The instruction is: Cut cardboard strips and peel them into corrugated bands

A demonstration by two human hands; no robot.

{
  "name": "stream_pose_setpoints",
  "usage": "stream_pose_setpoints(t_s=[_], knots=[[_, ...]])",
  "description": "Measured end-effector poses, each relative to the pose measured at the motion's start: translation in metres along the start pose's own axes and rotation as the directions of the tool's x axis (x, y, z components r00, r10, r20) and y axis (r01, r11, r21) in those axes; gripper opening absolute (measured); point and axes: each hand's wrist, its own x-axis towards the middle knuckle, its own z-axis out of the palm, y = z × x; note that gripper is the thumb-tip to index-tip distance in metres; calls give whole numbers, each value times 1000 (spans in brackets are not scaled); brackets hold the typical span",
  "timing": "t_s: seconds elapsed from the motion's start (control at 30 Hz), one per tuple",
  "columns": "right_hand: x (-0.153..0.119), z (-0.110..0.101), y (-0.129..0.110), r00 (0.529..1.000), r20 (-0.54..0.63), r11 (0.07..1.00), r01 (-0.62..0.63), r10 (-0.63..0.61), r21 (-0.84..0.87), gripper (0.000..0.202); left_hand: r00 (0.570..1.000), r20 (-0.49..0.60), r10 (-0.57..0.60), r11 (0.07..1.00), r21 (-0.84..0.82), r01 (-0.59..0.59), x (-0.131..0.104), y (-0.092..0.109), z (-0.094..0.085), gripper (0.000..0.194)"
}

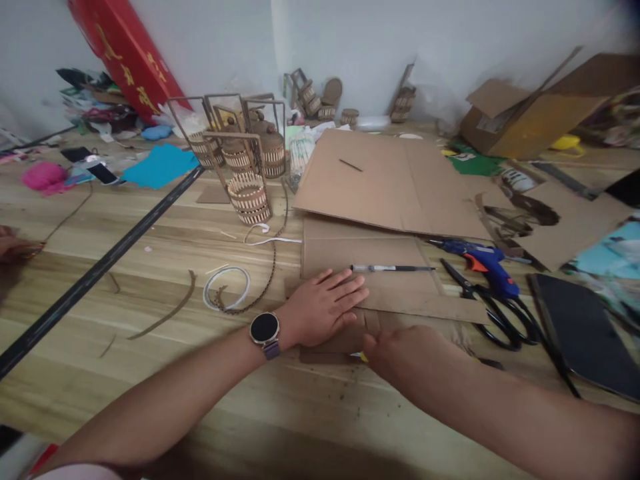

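My left hand [325,308] lies flat with its fingers stretched out, pressing on a long narrow cardboard strip [425,303]. The strip rests across a cardboard sheet [360,250] on the table. Close to its right, my right hand [405,357] is closed at the front edge of the cardboard. What it grips is mostly hidden; a bit of yellow shows below the fingers. Just beyond my left fingertips lies a pen [393,269]. Black-handled scissors [500,317] and a blue glue gun [483,260] are to the right of the strip.
A larger cardboard sheet [380,180] lies behind. Small slatted baskets [250,199] with tall handles stand at the back left. A tape roll [204,289] and braided cord sit left of my hand. A dark tablet-like slab [585,333] lies right. Another person's hand [15,247] shows at far left.
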Motion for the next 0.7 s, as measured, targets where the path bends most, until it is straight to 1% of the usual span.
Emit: stream_pose_setpoints(t_s=[0.1, 0.2, 0.23, 0.27, 0.37, 0.47, 0.53, 0.6, 0.67, 0.7], knots=[[-18, 0, 16, 1000, -5, 999, 15, -15, -51, 23, 1000, -10, 0, 1000, 0, 0, 0, 1, -2, 51], [-33, -3, 33, 999, -49, 998, 1, -5, -66, 5, 999, -33, 3, 1000, -5, -3, 0, 1, -2, 49], [-36, -5, 39, 997, -76, 997, -22, 16, -75, 7, 999, -46, 2, 1000, -7, -3, -1, 2, -1, 48], [-38, -6, 46, 993, -108, 995, -56, 47, -86, 12, 998, -61, -1, 1000, -11, 0, -1, 2, -1, 47], [-31, -8, 64, 967, -196, 976, -186, 162, -114, 22, 990, -136, -36, 999, -29, 32, -3, 3, 1, 44], [-14, -5, 77, 950, -210, 958, -261, 232, -119, 19, 972, -208, -108, 994, -54, 99, -5, 2, 1, 34], [-5, -3, 79, 944, -212, 953, -281, 253, -114, 20, 964, -228, -135, 990, -61, 125, -6, 1, 0, 24], [-2, -4, 76, 931, -228, 944, -314, 284, -104, 28, 961, -238, -141, 990, -61, 130, -6, 1, -1, 18], [-10, -5, 69, 903, -256, 922, -378, 346, -85, 35, 957, -251, -148, 989, -62, 136, -6, 1, -2, 17], [-18, -5, 66, 878, -270, 900, -429, 396, -72, 36, 954, -259, -150, 988, -62, 138, -6, 1, -3, 18]])
